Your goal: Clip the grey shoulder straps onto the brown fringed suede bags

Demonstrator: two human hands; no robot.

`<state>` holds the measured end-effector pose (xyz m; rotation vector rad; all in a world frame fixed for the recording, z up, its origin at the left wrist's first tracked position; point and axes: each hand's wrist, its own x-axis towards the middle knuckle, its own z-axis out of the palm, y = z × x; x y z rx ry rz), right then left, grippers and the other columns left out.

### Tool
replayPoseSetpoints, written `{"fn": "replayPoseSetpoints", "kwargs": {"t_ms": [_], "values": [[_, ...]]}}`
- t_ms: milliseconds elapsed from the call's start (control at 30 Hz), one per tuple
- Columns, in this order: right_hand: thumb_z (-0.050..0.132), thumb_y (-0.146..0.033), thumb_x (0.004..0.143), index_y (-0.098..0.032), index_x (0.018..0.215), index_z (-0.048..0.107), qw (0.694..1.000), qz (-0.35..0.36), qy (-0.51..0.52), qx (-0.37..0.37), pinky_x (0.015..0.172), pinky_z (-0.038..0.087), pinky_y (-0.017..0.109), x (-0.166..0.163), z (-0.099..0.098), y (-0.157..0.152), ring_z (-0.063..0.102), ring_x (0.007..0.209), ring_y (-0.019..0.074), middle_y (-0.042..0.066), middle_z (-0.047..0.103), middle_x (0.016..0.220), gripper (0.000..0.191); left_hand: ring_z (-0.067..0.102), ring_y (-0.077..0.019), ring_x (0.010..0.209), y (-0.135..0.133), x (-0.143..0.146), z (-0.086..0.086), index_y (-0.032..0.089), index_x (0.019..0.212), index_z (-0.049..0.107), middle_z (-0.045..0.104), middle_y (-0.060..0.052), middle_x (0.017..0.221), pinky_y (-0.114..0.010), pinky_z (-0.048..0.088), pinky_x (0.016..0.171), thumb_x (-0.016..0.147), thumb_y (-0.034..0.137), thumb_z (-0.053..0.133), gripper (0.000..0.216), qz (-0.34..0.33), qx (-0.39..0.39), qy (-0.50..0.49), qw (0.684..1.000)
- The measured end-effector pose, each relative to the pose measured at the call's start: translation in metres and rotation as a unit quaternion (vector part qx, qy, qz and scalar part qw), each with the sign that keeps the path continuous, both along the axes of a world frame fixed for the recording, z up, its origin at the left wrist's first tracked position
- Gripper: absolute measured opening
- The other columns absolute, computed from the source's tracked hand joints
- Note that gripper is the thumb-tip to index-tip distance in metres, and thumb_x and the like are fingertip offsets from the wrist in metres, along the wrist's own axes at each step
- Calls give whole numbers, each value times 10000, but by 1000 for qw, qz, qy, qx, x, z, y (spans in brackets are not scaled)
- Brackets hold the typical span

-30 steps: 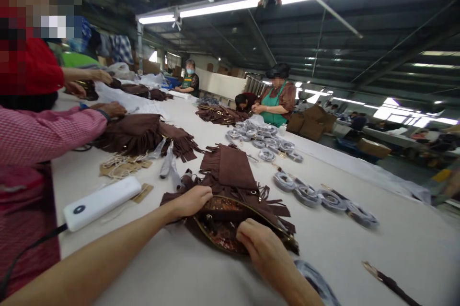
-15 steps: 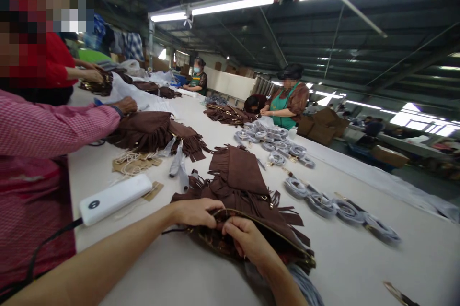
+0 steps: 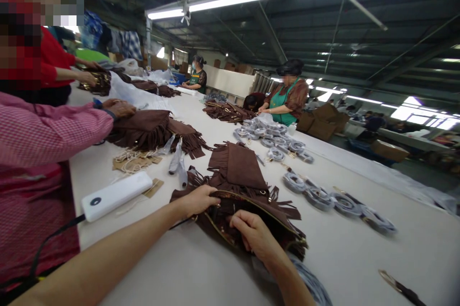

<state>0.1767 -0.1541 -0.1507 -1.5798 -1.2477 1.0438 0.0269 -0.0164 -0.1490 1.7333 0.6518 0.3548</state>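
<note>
A brown fringed suede bag [image 3: 251, 215] lies in front of me on the long white table [image 3: 359, 267], its zip mouth open. My left hand [image 3: 197, 199] is closed on the bag's upper left rim. My right hand [image 3: 251, 234] is closed on the lower edge of the opening, fingers curled at the zip. More brown fringed bags [image 3: 235, 164] lie stacked just behind it. A wrapped strap [image 3: 312, 284] lies under my right wrist.
A white power bank [image 3: 115, 195] with a black cable lies to the left. Wrapped straps [image 3: 334, 200] run along the right, and a loose brown strap [image 3: 400, 288] lies at bottom right. A person in a pink checked sleeve [image 3: 53, 128] handles a brown bag [image 3: 143, 128]. Other people work farther along.
My right hand has moved from the bag's lower right edge up to its opening. My left hand stays on the left rim. The view has shifted slightly.
</note>
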Motion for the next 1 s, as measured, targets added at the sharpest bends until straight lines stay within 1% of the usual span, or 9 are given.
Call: {"fn": "replayPoseSetpoints", "kwargs": {"t_ms": [200,333,433,533,633,733,833,933,1000], "values": [[532,-519,777,-186,702,567,1000,18,19,0,366,159,199,-20,-2,11,298,338,51,-112,348,420,343,471,-128,525,-6,5,-2,127,802,600,550,17,606,-233,378,502,657,273,513,223,25,-73,-10,997],[534,-599,756,-190,740,563,998,5,67,-14,370,120,206,-18,-4,11,234,321,53,-127,332,348,410,489,-132,589,-9,3,1,134,804,602,564,18,663,-229,389,540,665,232,528,185,35,-56,-25,998],[543,-622,742,-179,728,577,997,-1,80,-18,380,107,211,-17,-2,8,223,327,49,-122,339,350,445,532,-148,771,-11,-1,3,160,1012,606,606,16,833,-230,427,688,642,133,527,379,35,-9,-71,997],[554,-625,732,-165,716,589,996,-6,82,-19,390,103,212,-18,-1,8,229,340,44,-119,337,368,461,537,-177,985,-9,-5,3,208,1246,549,612,-15,1044,-274,406,885,646,70,486,618,-22,54,-133,989],[572,-633,711,-157,718,596,996,-14,85,-23,391,96,216,-19,-2,8,228,340,43,-121,330,370,476,537,-192,1052,-5,-10,5,194,1025,693,598,-40,1087,-298,367,969,683,79,465,426,-87,103,-151,979],[567,-642,709,-149,733,611,995,-14,91,-23,391,87,221,-18,-2,8,215,337,43,-123,322,361,495,545,-198,1035,-4,-15,10,169,757,706,593,-42,1063,-298,367,971,707,111,481,239,-103,140,-126,977],[572,-624,718,-152,735,612,995,-14,97,-23,393,85,217,-17,0,7,204,337,41,-123,327,358,474,551,-195,980,-9,-19,13,162,804,693,588,-44,1009,-288,399,917,746,190,579,131,-92,201,-105,970],[588,-612,713,-159,717,604,995,-28,97,-21,394,91,212,-17,0,7,212,339,41,-119,334,366,454,554,-181,926,-14,-20,12,179,950,682,578,-43,986,-265,427,848,763,279,673,213,-108,273,-94,951],[601,-616,701,-158,712,608,995,-38,96,-17,394,99,209,-17,-1,8,228,348,43,-114,340,382,458,556,-172,922,-15,-19,10,191,929,682,577,-40,989,-251,428,833,788,248,662,154,-118,298,-76,944]]}}
